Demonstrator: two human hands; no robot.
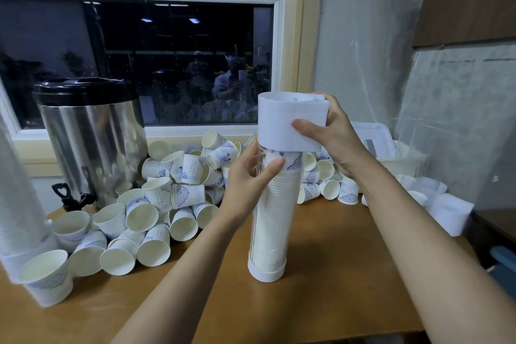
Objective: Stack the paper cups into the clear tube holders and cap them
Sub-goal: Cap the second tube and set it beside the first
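on the table [335, 274] — hands [332, 137] gripping capped tube [268, 220]

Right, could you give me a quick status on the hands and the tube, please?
Left hand grips clear tube, upright on table, packed with stacked cups. Right hand holds white cap over tube top. Loose cups piled behind, clear of the tube.

Cream paper cups [156, 211] with blue patterns, white cap [290, 123], steel-and-black urn [92, 137], tan table [321, 301].
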